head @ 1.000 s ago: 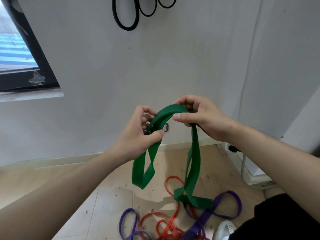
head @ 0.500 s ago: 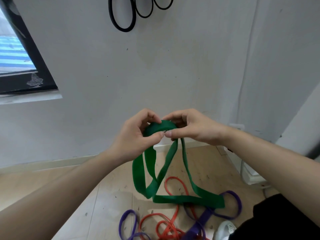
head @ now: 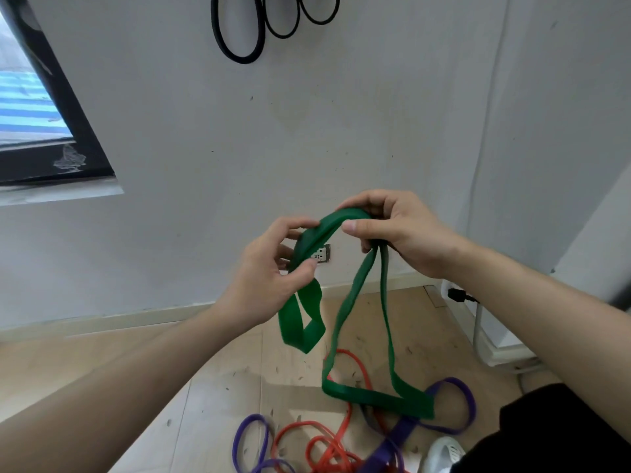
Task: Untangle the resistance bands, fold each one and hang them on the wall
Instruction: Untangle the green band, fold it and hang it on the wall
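A wide green resistance band (head: 358,295) arches between both hands in front of the wall. My left hand (head: 269,274) pinches its left part, from which a short folded loop hangs. My right hand (head: 399,230) grips the top of the arch, and a long loop drops from it to just above the floor. Tangled orange bands (head: 327,442) and purple bands (head: 454,407) lie on the floor below. Black bands (head: 239,39) hang on the wall at the top.
A wall socket (head: 321,256) shows behind the green band. A dark-framed window (head: 51,124) is at the left. A white unit with a black plug (head: 459,297) stands at the right. A white shoe (head: 444,454) is at the bottom edge.
My hands have drawn apart, the right one rising and moving right. The green band's arch has widened, its left loop has shortened, and the long loop now hangs from my right hand.
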`<state>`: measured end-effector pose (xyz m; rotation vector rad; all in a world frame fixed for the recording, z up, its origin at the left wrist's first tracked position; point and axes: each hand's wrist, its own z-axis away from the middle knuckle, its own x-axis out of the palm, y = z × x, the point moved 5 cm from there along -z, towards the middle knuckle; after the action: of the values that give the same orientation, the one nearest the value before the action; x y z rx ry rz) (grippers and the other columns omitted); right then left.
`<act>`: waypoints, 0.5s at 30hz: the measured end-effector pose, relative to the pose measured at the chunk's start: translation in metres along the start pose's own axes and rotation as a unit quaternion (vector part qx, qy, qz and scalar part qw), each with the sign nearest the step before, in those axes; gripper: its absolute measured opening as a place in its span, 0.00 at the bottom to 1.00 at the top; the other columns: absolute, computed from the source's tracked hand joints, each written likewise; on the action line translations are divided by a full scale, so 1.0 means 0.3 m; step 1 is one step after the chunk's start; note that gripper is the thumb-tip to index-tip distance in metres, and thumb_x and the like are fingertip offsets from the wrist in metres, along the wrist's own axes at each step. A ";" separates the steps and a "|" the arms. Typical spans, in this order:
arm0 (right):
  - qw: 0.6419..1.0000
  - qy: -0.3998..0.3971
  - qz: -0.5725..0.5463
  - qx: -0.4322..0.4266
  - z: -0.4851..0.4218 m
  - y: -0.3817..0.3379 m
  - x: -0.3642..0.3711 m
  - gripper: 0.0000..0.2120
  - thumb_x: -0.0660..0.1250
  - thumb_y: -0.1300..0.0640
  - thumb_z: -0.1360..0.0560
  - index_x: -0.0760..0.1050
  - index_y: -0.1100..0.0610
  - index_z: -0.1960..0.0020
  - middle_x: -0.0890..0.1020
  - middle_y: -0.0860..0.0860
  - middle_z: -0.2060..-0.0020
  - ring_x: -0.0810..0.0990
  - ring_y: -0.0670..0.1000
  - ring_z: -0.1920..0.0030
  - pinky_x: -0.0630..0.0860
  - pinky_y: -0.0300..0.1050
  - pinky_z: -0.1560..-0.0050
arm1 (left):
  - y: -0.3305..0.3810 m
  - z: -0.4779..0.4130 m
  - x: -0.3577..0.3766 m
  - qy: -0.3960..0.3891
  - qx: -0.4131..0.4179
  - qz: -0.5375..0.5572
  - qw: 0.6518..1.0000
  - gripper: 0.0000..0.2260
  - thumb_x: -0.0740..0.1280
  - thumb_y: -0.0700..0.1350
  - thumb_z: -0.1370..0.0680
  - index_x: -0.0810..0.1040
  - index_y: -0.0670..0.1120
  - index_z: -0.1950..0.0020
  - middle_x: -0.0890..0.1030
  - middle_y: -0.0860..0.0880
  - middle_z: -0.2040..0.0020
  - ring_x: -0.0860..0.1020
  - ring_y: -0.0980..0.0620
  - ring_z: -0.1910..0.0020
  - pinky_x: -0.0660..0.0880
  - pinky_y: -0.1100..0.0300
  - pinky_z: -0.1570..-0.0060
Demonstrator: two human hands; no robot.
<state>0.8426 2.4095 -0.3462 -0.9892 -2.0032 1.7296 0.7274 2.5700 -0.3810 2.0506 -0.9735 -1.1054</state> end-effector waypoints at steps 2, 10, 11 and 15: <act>1.000 -0.012 -0.001 0.021 0.000 0.019 -0.021 0.14 0.75 0.58 0.29 0.81 0.59 0.45 0.81 0.54 0.60 0.76 0.52 0.63 0.76 0.46 0.59 | -0.005 0.001 -0.008 0.006 0.012 -0.013 1.000 0.21 0.71 0.36 0.23 0.78 0.52 0.34 0.81 0.53 0.45 0.83 0.48 0.53 0.82 0.52 0.48; 0.970 -0.189 0.110 0.105 0.043 0.082 0.030 0.19 0.75 0.63 0.26 0.76 0.58 0.37 0.85 0.52 0.52 0.84 0.53 0.50 0.80 0.49 0.45 | 0.020 -0.012 0.003 -0.009 0.014 0.025 1.000 0.17 0.73 0.40 0.26 0.83 0.56 0.40 0.84 0.52 0.49 0.82 0.51 0.53 0.77 0.60 0.52; 0.971 -0.193 0.107 0.090 0.046 0.076 0.062 0.20 0.75 0.62 0.26 0.75 0.57 0.36 0.85 0.52 0.49 0.84 0.53 0.47 0.80 0.49 0.43 | 0.029 -0.013 0.010 -0.016 0.019 0.025 0.999 0.17 0.73 0.41 0.27 0.83 0.55 0.40 0.85 0.50 0.49 0.82 0.51 0.53 0.78 0.59 0.51; 0.980 -0.161 0.109 0.040 0.030 0.030 0.108 0.19 0.74 0.60 0.25 0.77 0.61 0.36 0.84 0.60 0.46 0.84 0.59 0.46 0.80 0.54 0.43 | 0.027 -0.006 0.010 -0.047 0.033 -0.031 0.998 0.18 0.73 0.42 0.30 0.83 0.52 0.40 0.85 0.52 0.49 0.84 0.51 0.54 0.82 0.56 0.51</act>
<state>0.8165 2.4249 -0.3633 -0.9851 -2.0541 2.1941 0.7275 2.5633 -0.3752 2.1099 -1.0109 -1.2276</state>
